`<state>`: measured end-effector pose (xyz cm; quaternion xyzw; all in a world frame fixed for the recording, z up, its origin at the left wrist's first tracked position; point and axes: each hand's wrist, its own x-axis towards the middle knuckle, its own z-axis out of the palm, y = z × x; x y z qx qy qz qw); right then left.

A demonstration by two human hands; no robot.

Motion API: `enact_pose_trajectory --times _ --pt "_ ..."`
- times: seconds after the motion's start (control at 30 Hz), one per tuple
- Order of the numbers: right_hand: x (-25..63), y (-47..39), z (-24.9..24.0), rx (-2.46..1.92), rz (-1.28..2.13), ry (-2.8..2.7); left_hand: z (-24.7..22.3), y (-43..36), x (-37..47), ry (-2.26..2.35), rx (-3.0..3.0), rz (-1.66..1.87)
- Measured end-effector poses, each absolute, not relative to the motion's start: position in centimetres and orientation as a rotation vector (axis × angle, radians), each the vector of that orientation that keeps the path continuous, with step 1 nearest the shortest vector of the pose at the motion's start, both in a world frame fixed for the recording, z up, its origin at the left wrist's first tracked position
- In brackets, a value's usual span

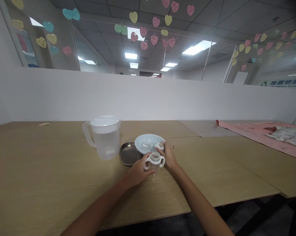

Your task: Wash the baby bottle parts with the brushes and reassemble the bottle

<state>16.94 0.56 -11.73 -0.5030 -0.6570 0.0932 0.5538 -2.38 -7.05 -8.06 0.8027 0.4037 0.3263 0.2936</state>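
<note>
My left hand (pixel 138 171) grips a small clear bottle (pixel 154 160) with white side handles; its mouth is uncovered and faces up. Just behind it, my right hand (pixel 169 155) has its fingers closed on a white bottle cap with a clear nipple (pixel 160 145), over the right rim of a pale blue bowl (pixel 140 140). Inside the bowl lies a clear item that I cannot make out. A round metal dish (pixel 129 154) sits left of the bowl, close to my left hand.
A lidded translucent pitcher (pixel 106 141) with liquid in it stands left of the metal dish. On the right, a pink cloth (pixel 251 132) bears a patterned cloth (pixel 289 135). A white wall (pixel 138 98) rises behind the wooden table (pixel 64 183), whose front edge is near my forearms.
</note>
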Motion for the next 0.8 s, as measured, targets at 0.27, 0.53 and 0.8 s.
enact_pose_trajectory --times 0.27,0.53,0.8 --pt "17.51 0.93 -11.4 -1.223 -0.031 -1.555 -8.12 -7.0 -2.41 1.062 2.141 0.867" --pt "17.72 0.91 -11.31 -1.096 -0.007 -1.481 -8.05 -6.99 -2.4 1.072 2.149 0.872" --pt "17.32 0.55 -11.03 -1.176 0.048 -1.392 -8.28 -6.79 -2.46 1.086 2.174 0.863"
